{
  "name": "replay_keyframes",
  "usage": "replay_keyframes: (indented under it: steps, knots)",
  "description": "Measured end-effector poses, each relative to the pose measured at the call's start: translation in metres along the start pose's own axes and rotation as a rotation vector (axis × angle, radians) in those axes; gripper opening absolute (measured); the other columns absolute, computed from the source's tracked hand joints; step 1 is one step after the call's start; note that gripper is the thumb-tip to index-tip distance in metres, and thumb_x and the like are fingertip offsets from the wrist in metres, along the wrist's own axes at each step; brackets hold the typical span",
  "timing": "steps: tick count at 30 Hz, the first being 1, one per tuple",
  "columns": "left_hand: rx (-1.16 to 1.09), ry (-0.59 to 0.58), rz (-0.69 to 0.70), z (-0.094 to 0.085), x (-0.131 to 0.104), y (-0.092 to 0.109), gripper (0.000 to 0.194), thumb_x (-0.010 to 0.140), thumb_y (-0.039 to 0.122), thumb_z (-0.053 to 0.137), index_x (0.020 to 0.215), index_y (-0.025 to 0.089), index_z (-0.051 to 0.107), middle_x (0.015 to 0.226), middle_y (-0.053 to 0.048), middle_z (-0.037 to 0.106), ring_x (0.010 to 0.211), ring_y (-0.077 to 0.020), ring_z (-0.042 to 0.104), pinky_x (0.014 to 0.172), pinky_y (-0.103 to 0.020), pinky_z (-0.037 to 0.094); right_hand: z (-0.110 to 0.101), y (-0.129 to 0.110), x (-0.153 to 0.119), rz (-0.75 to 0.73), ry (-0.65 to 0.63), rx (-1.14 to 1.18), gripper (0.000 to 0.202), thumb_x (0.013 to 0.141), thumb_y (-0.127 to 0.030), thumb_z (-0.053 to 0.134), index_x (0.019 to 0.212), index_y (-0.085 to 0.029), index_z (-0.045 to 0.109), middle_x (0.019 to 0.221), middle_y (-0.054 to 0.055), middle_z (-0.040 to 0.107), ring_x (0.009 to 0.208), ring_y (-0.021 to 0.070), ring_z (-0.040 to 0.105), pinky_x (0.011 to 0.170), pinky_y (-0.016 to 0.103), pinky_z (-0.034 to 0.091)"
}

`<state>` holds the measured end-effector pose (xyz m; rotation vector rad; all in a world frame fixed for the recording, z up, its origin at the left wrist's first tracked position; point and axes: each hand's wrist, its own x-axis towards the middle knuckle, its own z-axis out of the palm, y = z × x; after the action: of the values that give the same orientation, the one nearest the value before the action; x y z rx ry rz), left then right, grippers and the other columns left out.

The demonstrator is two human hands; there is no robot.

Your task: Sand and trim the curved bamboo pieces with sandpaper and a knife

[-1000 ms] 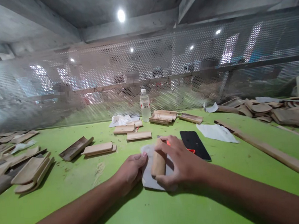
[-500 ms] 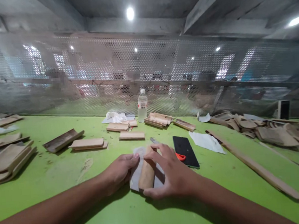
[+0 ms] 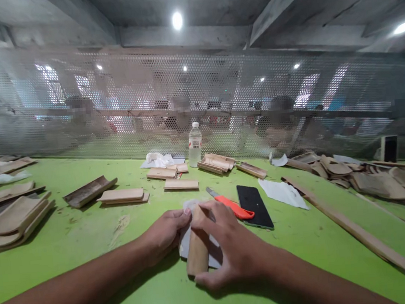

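A curved tan piece of bamboo [image 3: 198, 250] lies over a grey sheet that looks like sandpaper [image 3: 184, 243] at the front middle of the table. My right hand [image 3: 229, 245] grips the bamboo from above, its fingers at the far end and its thumb by the near end. The near end sticks out past the sheet's edge. Thumb and fingers of my left hand [image 3: 167, 234] pinch the left side of the sandpaper. Just beyond my right hand lies an orange-handled knife [image 3: 234, 207], its handle partly over a black phone [image 3: 253, 204].
Cut bamboo pieces [image 3: 121, 196] are scattered across the green table [image 3: 130, 297], with heaps at left and right [image 3: 377, 180]. A water bottle [image 3: 195, 145] stands by the perforated screen [image 3: 140, 96]. A long bamboo strip [image 3: 353, 228] and white paper [image 3: 282, 193] lie to the right.
My right hand and the bamboo have slid toward me over the sandpaper. More of the orange knife now shows. My left hand keeps its hold on the sheet.
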<state>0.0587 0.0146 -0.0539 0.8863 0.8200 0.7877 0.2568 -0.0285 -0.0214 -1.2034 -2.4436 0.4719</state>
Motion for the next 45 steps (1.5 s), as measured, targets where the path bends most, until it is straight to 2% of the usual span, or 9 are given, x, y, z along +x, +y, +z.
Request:
replay_keyframes:
  steps: [9, 14, 18, 23, 27, 31, 36, 40, 45]
  knots:
    - [-0.026, -0.006, 0.019, 0.001, 0.001, -0.001, 0.023, 0.1, 0.023, 0.056, 0.099, 0.006, 0.07, 0.083, -0.016, 0.076, 0.076, -0.0251, 0.074, 0.073, -0.033, 0.059, 0.004, 0.004, 0.002, -0.028, 0.047, -0.027, 0.085, 0.065, -0.052, 0.082, 0.141, -0.028, 0.053, 0.146, 0.014, 0.037, 0.136, 0.0385, 0.037, 0.113, 0.055, 0.035]
    - [0.011, 0.05, 0.0, 0.003, 0.0, 0.0, 0.027, 0.103, 0.023, 0.05, 0.101, 0.005, 0.07, 0.083, -0.017, 0.076, 0.074, -0.0249, 0.074, 0.071, -0.033, 0.059, 0.008, 0.008, 0.004, 0.037, 0.108, -0.115, 0.08, 0.065, -0.057, 0.08, 0.134, -0.022, 0.058, 0.142, 0.018, 0.039, 0.136, 0.0425, 0.035, 0.113, 0.06, 0.032]
    - [-0.013, 0.017, 0.007, 0.002, 0.0, 0.0, 0.025, 0.102, 0.022, 0.052, 0.096, 0.007, 0.07, 0.081, -0.015, 0.076, 0.073, -0.0231, 0.073, 0.071, -0.031, 0.059, 0.011, 0.009, 0.003, -0.08, 0.062, -0.087, 0.091, 0.064, -0.058, 0.08, 0.144, -0.026, 0.05, 0.146, 0.016, 0.037, 0.135, 0.0415, 0.036, 0.113, 0.059, 0.034]
    - [0.013, 0.045, -0.01, 0.003, -0.001, 0.001, 0.027, 0.103, 0.022, 0.051, 0.096, 0.005, 0.071, 0.084, -0.018, 0.076, 0.074, -0.0244, 0.074, 0.071, -0.032, 0.06, 0.008, 0.012, 0.003, -0.006, 0.115, -0.136, 0.08, 0.065, -0.057, 0.08, 0.133, -0.022, 0.057, 0.143, 0.019, 0.039, 0.135, 0.0447, 0.037, 0.112, 0.064, 0.033]
    - [0.001, 0.025, -0.003, 0.005, -0.003, 0.002, 0.026, 0.102, 0.021, 0.052, 0.097, 0.005, 0.072, 0.084, -0.018, 0.076, 0.075, -0.0237, 0.075, 0.073, -0.03, 0.059, 0.007, 0.014, 0.002, -0.071, 0.065, -0.08, 0.09, 0.065, -0.057, 0.081, 0.143, -0.025, 0.049, 0.147, 0.017, 0.037, 0.136, 0.0424, 0.036, 0.113, 0.061, 0.034]
    - [0.03, 0.035, -0.011, 0.004, -0.002, 0.0, 0.026, 0.102, 0.024, 0.054, 0.095, 0.006, 0.072, 0.079, -0.016, 0.075, 0.069, -0.0228, 0.073, 0.065, -0.029, 0.058, 0.004, 0.016, 0.002, -0.028, 0.085, -0.094, 0.079, 0.067, -0.059, 0.079, 0.134, -0.023, 0.056, 0.146, 0.018, 0.037, 0.136, 0.0432, 0.037, 0.113, 0.063, 0.034]
    - [0.026, 0.035, 0.006, 0.003, -0.003, 0.0, 0.024, 0.1, 0.023, 0.056, 0.092, 0.008, 0.072, 0.078, -0.014, 0.074, 0.067, -0.0209, 0.071, 0.071, -0.03, 0.059, 0.003, 0.012, 0.003, -0.099, 0.034, -0.063, 0.087, 0.066, -0.058, 0.08, 0.141, -0.024, 0.051, 0.146, 0.017, 0.039, 0.136, 0.0405, 0.038, 0.114, 0.059, 0.035]
    - [0.063, 0.037, -0.03, 0.004, -0.004, 0.004, 0.026, 0.102, 0.022, 0.051, 0.095, 0.007, 0.072, 0.079, -0.014, 0.074, 0.068, -0.0207, 0.071, 0.067, -0.028, 0.057, 0.002, 0.012, 0.002, -0.023, 0.073, -0.093, 0.08, 0.067, -0.059, 0.079, 0.133, -0.02, 0.057, 0.147, 0.02, 0.038, 0.136, 0.0429, 0.037, 0.113, 0.062, 0.034]
    - [0.056, -0.008, -0.008, 0.002, -0.003, 0.005, 0.023, 0.099, 0.024, 0.058, 0.093, 0.008, 0.073, 0.077, -0.012, 0.073, 0.069, -0.0203, 0.07, 0.071, -0.029, 0.058, 0.006, 0.012, 0.002, -0.099, 0.074, -0.043, 0.085, 0.066, -0.06, 0.08, 0.139, -0.023, 0.054, 0.146, 0.017, 0.041, 0.134, 0.04, 0.039, 0.111, 0.058, 0.037]
